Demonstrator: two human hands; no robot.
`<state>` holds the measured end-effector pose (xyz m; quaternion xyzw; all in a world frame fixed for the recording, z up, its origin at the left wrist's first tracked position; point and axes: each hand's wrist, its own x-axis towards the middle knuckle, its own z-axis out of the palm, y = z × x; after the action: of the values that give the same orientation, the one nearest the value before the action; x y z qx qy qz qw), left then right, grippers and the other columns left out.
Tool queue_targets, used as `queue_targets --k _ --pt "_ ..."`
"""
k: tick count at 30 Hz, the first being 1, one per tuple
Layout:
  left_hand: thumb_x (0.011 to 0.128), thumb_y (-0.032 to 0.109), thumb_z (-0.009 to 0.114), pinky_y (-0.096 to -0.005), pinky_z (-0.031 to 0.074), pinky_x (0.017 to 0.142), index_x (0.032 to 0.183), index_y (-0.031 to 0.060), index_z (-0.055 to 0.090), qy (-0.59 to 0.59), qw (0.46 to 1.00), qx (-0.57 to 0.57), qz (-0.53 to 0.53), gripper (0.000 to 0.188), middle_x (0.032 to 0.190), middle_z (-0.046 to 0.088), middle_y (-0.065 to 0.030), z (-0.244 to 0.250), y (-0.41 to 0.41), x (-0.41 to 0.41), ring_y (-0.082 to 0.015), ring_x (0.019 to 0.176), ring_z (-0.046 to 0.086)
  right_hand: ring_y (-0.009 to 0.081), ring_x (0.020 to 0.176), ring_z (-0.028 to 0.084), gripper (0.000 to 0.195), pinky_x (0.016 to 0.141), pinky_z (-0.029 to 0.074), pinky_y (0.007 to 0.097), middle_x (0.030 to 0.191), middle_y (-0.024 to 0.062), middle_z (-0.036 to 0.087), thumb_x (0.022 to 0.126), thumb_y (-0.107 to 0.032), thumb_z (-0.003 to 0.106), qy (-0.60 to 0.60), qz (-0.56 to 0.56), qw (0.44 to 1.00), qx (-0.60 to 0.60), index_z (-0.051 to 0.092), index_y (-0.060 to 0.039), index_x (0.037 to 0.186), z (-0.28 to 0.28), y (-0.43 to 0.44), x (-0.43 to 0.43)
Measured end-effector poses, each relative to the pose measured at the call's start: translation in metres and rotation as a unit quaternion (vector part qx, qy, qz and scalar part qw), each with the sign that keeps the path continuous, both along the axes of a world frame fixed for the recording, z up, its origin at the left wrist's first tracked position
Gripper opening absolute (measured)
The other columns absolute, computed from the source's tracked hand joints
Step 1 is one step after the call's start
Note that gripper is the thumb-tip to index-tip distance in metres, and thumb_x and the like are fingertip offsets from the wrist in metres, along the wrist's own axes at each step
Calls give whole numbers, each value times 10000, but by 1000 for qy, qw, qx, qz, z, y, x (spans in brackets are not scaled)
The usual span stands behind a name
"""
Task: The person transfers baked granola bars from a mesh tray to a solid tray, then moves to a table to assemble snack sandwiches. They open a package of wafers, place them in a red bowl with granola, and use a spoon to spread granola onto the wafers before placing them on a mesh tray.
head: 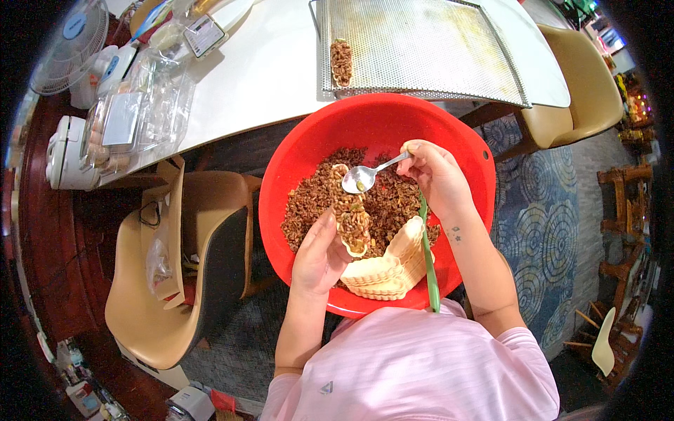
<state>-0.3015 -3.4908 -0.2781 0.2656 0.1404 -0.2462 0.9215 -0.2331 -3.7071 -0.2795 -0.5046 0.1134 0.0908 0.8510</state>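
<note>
My left hand (320, 255) holds a long, scalloped wafer boat (352, 223) filled with a brown grain-like mix. In my right hand (434, 176) is a metal spoon (359, 179), its bowl just over the far part of that boat with a small greenish piece in it. Both hands are above a red plastic basin (316, 131) holding loose brown mix (310, 210). Stacks of pale wafer boats (379, 276) lie in the near part of the basin, beside a green utensil handle (430, 268) that leans over the rim. One filled boat (341, 63) lies on a perforated metal tray (421, 47).
The tray rests on a white table (263, 68) beyond the basin. Clear plastic packs (124, 118) and a small scale (205, 36) are at the table's left. Tan chairs stand at left (137, 294) and at right (590, 89). A fan (73, 47) is far left.
</note>
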Motion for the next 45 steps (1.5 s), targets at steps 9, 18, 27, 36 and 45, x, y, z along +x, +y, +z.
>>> queue_targets --k 9,18,27,36,45 --pt "983 237 391 -371 486 728 1318 38 401 -15 1000 -14 11 390 1121 577 -150 5 1 4 -237 895 594 150 709 594 190 721 457 278 735 70 627 890 -155 487 -46 3 999 4 602 -5 898 8 -5 -13" --pt "981 171 393 -405 499 860 1343 76 386 -20 999 1 50 375 1302 504 -93 12 -3 8 -209 1051 578 157 701 598 178 713 467 286 731 81 620 882 -134 496 -46 0 997 59 596 12 897 8 -8 -21" --pt "981 193 387 -380 516 800 1323 90 393 3 999 -22 43 357 1154 570 -144 5 -1 3 -252 961 604 161 746 597 187 751 453 285 766 76 631 892 -154 487 -38 -38 998 38 593 -5 932 -9 -15 -18" --pt "980 226 390 -366 498 703 1300 78 405 4 999 -31 15 352 1105 576 -175 2 2 0 -267 864 609 150 792 614 184 776 451 280 813 64 642 912 -167 488 37 -78 995 47 583 -28 987 -15 -1 -11" --pt "982 213 383 -363 496 687 1306 76 400 -8 1000 -3 5 352 1081 586 -199 -1 3 0 -269 819 613 142 811 612 192 743 437 259 831 71 651 914 -178 488 20 -81 995 60 583 -32 995 -21 2 -14"
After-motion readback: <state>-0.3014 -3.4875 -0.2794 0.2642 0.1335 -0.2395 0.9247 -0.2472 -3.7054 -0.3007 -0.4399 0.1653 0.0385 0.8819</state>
